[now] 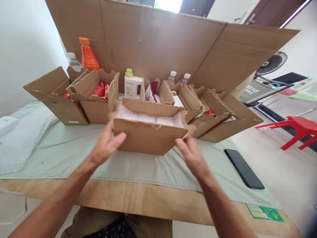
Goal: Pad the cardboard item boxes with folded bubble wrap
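An open cardboard box (148,137) lined with bubble wrap (148,118) sits in front of me on the pale green cloth (138,168). My left hand (105,145) hovers at its front left corner, fingers stretched out and blurred by motion. Near the box's front right corner is my right hand (192,153), fingers loosely extended and holding nothing. Neither hand clearly touches the box.
Several more open cardboard boxes (95,99) with red packets stand in a row behind, backed by a large cardboard sheet (158,43). An orange bottle (88,57), a white bottle (132,85) and clear bottles stand there. A black phone (244,168) lies right; a red stool (297,127) stands beyond.
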